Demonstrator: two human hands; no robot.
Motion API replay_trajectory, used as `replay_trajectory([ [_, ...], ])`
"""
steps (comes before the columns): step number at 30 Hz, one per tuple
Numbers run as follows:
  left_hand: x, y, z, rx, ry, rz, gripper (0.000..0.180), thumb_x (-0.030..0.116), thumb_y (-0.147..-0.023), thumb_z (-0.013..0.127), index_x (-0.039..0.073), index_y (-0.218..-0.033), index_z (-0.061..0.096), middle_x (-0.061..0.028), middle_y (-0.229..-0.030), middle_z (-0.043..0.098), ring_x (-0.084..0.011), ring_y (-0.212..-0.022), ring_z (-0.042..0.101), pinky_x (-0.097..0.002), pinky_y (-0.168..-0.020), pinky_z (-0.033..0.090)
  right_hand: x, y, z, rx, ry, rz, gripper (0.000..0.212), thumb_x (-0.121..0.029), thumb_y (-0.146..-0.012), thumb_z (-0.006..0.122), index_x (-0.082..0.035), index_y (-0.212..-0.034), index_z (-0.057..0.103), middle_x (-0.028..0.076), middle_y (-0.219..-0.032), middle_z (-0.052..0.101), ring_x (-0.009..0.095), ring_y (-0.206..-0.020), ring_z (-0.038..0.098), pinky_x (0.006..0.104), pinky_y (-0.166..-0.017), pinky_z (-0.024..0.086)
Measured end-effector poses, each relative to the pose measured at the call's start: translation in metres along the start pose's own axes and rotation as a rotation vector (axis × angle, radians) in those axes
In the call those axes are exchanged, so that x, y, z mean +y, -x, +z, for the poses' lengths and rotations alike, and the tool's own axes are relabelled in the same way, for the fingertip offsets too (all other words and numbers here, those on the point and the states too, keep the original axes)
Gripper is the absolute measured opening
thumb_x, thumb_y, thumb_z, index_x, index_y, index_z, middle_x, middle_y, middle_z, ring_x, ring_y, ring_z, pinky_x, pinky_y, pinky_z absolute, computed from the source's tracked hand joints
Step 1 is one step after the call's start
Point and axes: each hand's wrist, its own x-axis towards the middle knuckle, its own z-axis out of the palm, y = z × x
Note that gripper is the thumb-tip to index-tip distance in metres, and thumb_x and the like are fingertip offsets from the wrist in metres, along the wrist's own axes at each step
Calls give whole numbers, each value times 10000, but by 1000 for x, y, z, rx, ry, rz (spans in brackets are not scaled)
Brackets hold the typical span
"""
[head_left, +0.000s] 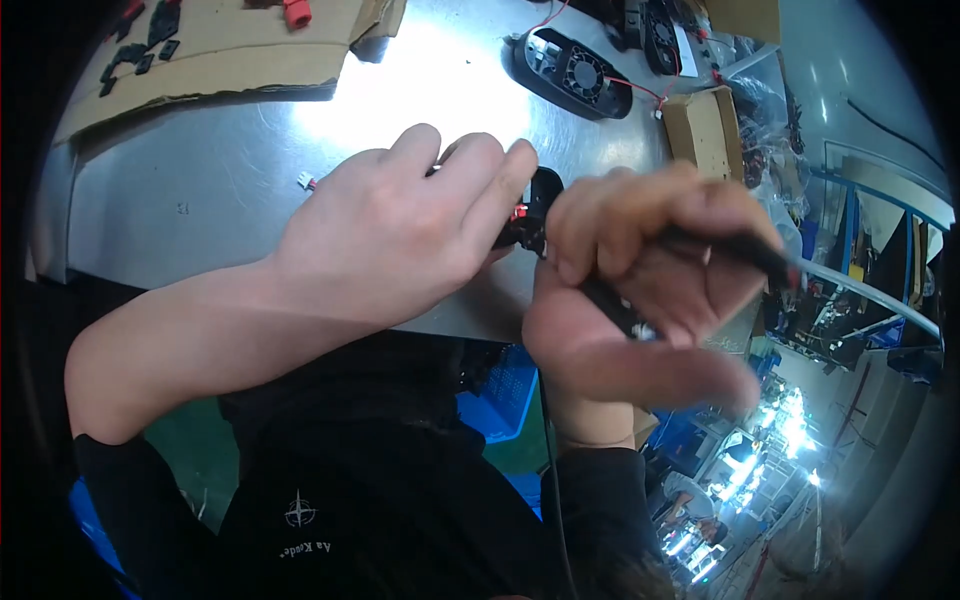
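Note:
My left hand [385,215] is closed, its fingers bent over a black plastic part [545,190] above the metal table. A small bit of red shows on that part beside my fingertips; the rest is hidden under the hand. My right hand [640,270] is just right of it, smeared by motion, with the thumb stretched out. Curled fingers of that hand hold a dark slim thing [735,247], too blurred to name. Another dark piece with a pale, shiny end [640,328] shows against the palm. A small white connector [306,181] lies left of my left hand.
A black oval housing with a fan [583,75] lies at the back, trailing red wires; a similar fan unit [660,40] is farther right. Cardboard [230,70] with black and red parts covers the far left. An open carton [703,130] stands right. Below is a blue basket [500,395].

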Motion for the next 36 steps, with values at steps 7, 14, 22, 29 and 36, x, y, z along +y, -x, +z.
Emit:
replay_trajectory([
  [7, -5, 2, 0, -28, 77, -11, 665, 353, -769, 875, 59, -1315, 634, -51, -1017, 579, -201, -855, 620, -313, -653, 564, 14, -31, -27, -249, -567, 337, 996, -872, -952, 462, 9, -1411, 528, 74, -911, 541, 140, -634, 484, 269, -567, 404],
  [14, -11, -1, -3, -49, 215, 12, 673, 257, -717, 908, 117, -1326, 659, -75, -1007, 586, -274, -893, 633, -403, -733, 533, 27, -39, -53, -488, -597, 188, 1085, -925, -936, 379, 6, -1488, 461, 78, -910, 533, 112, -606, 473, 265, -495, 383],
  [22, -12, -4, -4, -62, 243, 9, 550, 250, -668, 917, 123, -1152, 689, -67, -1015, 603, -298, -936, 659, -419, -770, 562, 33, -37, -50, -517, -591, 170, 1119, -970, -894, 364, 9, -1425, 481, 112, -842, 542, 123, -561, 462, 263, -502, 402],
  [29, -13, -2, -5, -96, 246, -8, 533, 222, -673, 913, 129, -1151, 696, -71, -1133, 669, -306, -1017, 689, -420, -811, 580, 36, -49, -46, -685, -595, 106, 1131, -968, -893, 385, 25, -1428, 474, 115, -823, 543, 126, -571, 459, 284, -529, 411],
  [36, -13, 1, 0, -88, 255, 13, 587, 279, -713, 905, 131, -1235, 680, -70, -1104, 642, -296, -999, 675, -407, -813, 581, 39, -45, -44, -703, -669, 150, 1177, -1001, -847, 395, 65, -1326, 537, 85, -743, 551, 121, -578, 486, 256, -524, 414],
])
